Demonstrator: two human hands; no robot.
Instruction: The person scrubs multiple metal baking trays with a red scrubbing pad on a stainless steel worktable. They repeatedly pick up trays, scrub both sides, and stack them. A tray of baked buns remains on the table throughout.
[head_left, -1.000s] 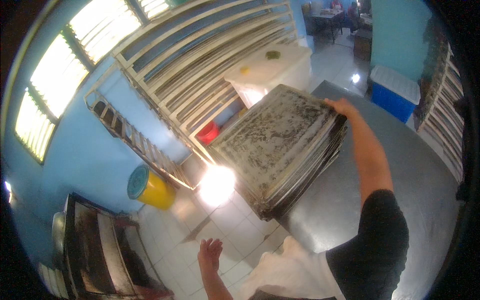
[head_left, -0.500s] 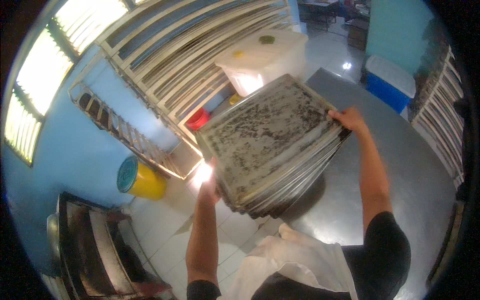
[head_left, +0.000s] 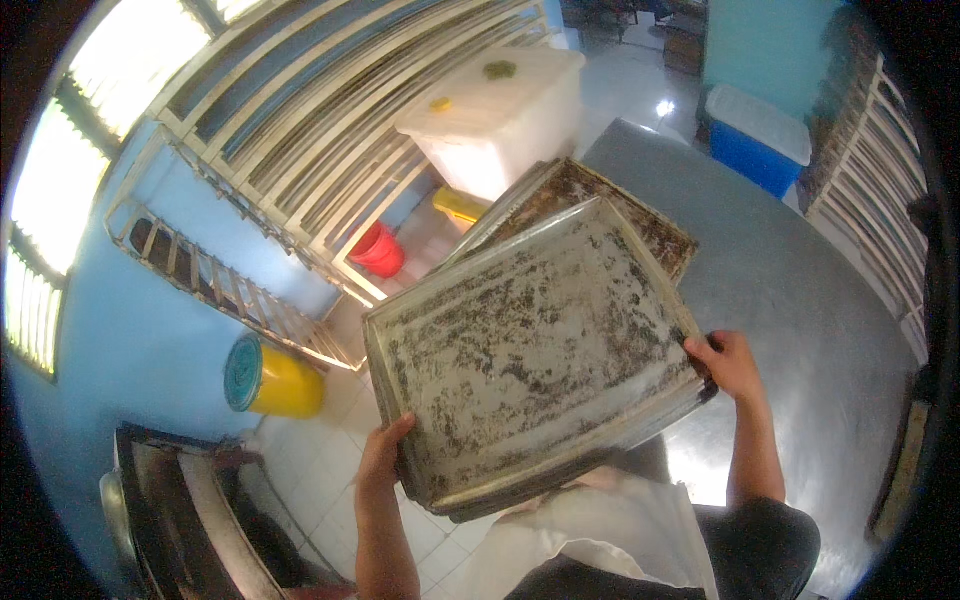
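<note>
A stack of rectangular metal baking trays (head_left: 530, 345), blotched with dark stains, is held in front of my body. My left hand (head_left: 384, 447) grips its left edge, thumb on top and fingers hidden underneath. At the right edge, my right hand (head_left: 729, 362) is closed round the rim, the thumb over the top. Behind the held stack, more browned baking trays (head_left: 625, 205) lie on the metal table (head_left: 790, 300), partly covered by it. How many trays are in my hands I cannot tell.
Slatted racks (head_left: 330, 110) line the far left wall, a white chest (head_left: 500, 120) beside them. A red bucket (head_left: 377, 250) and a yellow drum (head_left: 290, 378) stand on the tiled floor. A blue box with a white lid (head_left: 757, 145) sits beyond the table.
The stack held in my hands has come nearer my body and away from the trays behind, which now show. Both my hands have moved down with it.
</note>
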